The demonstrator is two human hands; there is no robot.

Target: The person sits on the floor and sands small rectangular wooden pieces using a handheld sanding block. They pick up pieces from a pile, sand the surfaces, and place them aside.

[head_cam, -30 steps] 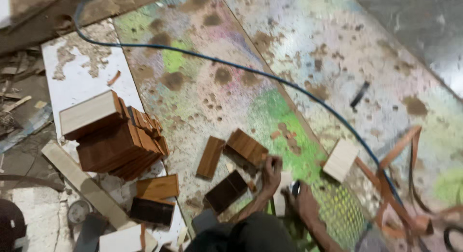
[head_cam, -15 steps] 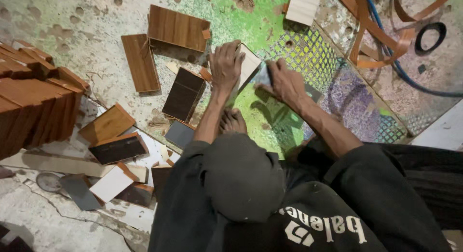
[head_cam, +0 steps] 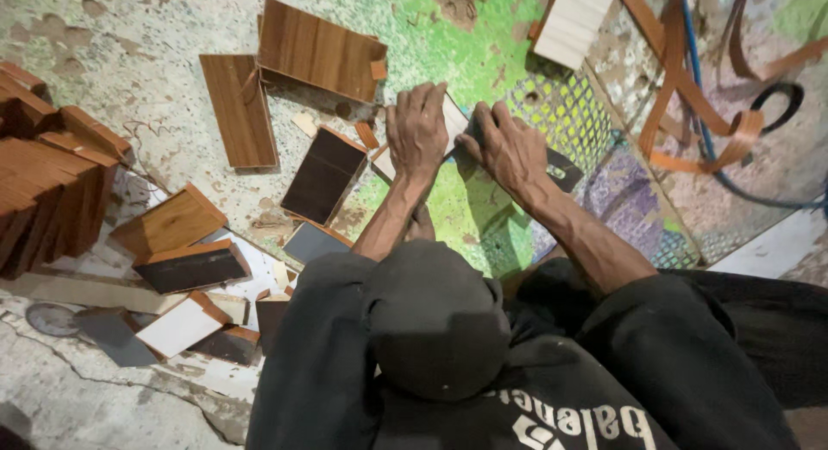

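Observation:
My left hand [head_cam: 417, 131] lies flat on a small white panel piece [head_cam: 454, 118] and presses it onto the green patterned floor sheet [head_cam: 466, 62]. Right beside it, my right hand [head_cam: 511, 148] is closed around a small dark tool [head_cam: 562, 167] held against the panel's right edge. Both forearms reach forward from my black sleeves. My dark cap and shirt fill the bottom of the view. Most of the white piece is hidden under my fingers.
Wood-grain panels [head_cam: 319, 49] [head_cam: 240, 109] and a dark panel [head_cam: 326, 174] lie left of the hands. A stack of brown panels [head_cam: 47, 191] stands far left, with offcuts [head_cam: 185, 265] below it. A white board [head_cam: 573, 23], brown banding strips [head_cam: 690, 122], a blue cable [head_cam: 697, 88] and a black ring [head_cam: 776, 105] lie to the right.
The view has swung down onto my hands and drawn closer. Both hands have come together on the white piece, the right hand now tight against its edge.

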